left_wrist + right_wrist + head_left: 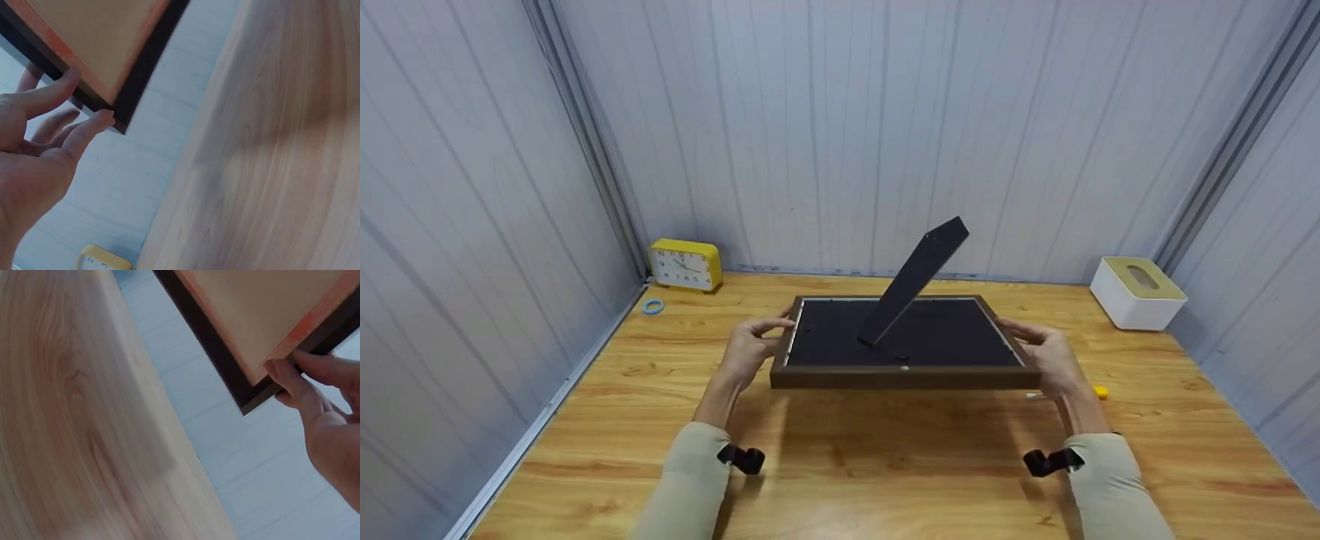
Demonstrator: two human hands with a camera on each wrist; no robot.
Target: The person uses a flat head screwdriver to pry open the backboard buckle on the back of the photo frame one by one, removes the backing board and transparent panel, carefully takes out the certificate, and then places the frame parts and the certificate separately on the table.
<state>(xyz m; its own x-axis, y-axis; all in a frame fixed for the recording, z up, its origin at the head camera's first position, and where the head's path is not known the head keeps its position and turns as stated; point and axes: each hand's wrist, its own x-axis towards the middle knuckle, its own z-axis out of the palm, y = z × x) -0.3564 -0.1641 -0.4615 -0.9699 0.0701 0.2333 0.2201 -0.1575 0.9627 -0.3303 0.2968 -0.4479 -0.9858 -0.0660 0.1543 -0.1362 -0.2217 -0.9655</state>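
A brown picture frame (900, 379) is held above the table, its black back facing up and its stand leg (915, 281) swung out and up. My left hand (746, 349) grips the frame's left side; in the left wrist view its thumb and fingers pinch the dark border (138, 84) near a corner. On the opposite side my right hand (1046, 356) holds the right edge, and the right wrist view has fingers pinching the border (205, 337) near another corner. From below, the wrist views show a beige front with an orange-red margin (315, 323).
On the wooden table (885, 465), a yellow alarm clock (686, 265) stands at the back left with a light blue ring (652, 306) before it. A white tissue box (1136, 300) sits at the back right. A yellow-ended object (1101, 391) lies partly hidden behind my right wrist. Pale panel walls surround the table.
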